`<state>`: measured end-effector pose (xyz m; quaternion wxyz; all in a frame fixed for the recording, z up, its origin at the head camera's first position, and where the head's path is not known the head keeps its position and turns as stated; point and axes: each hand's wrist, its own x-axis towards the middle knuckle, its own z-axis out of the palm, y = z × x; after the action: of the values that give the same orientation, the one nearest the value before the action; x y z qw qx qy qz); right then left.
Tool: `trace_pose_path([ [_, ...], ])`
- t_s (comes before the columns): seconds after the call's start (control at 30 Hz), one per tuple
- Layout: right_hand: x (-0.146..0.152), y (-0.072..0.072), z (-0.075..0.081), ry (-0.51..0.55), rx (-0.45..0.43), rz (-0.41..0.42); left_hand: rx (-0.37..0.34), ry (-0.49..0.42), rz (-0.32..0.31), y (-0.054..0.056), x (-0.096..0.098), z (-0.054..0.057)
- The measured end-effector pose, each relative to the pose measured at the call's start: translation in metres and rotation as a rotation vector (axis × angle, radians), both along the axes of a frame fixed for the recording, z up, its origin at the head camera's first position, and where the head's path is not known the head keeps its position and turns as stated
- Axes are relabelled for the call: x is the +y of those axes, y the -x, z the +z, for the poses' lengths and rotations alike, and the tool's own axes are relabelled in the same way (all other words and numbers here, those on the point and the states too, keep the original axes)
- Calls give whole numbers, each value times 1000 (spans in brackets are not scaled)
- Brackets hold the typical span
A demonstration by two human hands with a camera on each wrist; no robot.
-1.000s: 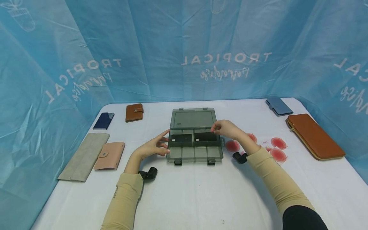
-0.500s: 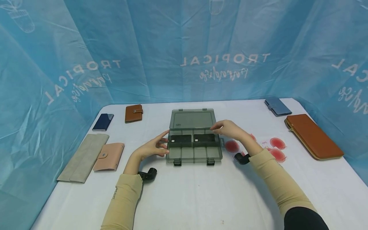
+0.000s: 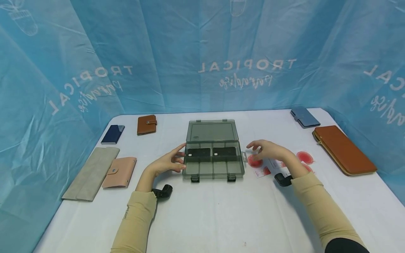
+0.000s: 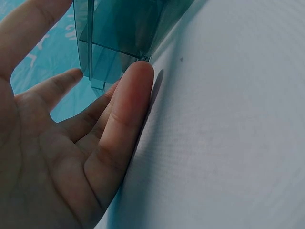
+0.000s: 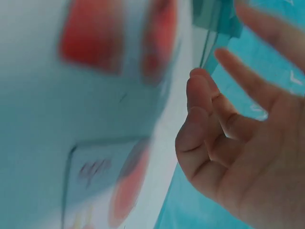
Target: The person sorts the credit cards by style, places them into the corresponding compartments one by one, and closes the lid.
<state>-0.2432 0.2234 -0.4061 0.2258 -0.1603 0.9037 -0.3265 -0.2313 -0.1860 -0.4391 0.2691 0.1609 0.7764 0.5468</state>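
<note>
box [image 3: 205, 176] sat open, the left hand [image 3: 166, 161], fingers apart, touching its left side, presumably steadying it; the right hand [image 3: 271, 150], fingers loosely parted, hovered over red-printed cards [image 3: 254, 162].

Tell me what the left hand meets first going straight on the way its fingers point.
The left hand would likely meet the near side of the green box; its fingertips look already at that wall.

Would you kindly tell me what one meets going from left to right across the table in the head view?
Grey pouch, small brown snap wallet, left hand, open green divided box, right hand, blue wallet, large brown zip wallet.
</note>
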Motion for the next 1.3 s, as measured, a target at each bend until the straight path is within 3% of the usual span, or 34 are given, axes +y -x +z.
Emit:
trace_pose_path([
  [0.17, 1, -8, -6, -172, 55, 103, -1, 1, 4, -1, 0, 1],
  [0.37, 3, -9, -9, -270, 172, 91, 2, 3, 6, -1, 1, 2],
  [0.47, 8, -6, -8, -188, 119, 17, 1, 3, 7, -1, 1, 2],
  [0.63, 16, 0, -2, 71, 6, -205, -2, 1, 4, -1, 2, 2],
  [0.97, 2, -9, 24, 330, 172, -429, 3, 6, 0, -1, 2, 2],
  [1.13, -26, -16, 29, 504, 157, -429, -1, 5, 2, -1, 2, 2],
  [1.3, -60, -25, 27, 545, 60, -346, -1, 11, 6, 0, 1, 0],
])
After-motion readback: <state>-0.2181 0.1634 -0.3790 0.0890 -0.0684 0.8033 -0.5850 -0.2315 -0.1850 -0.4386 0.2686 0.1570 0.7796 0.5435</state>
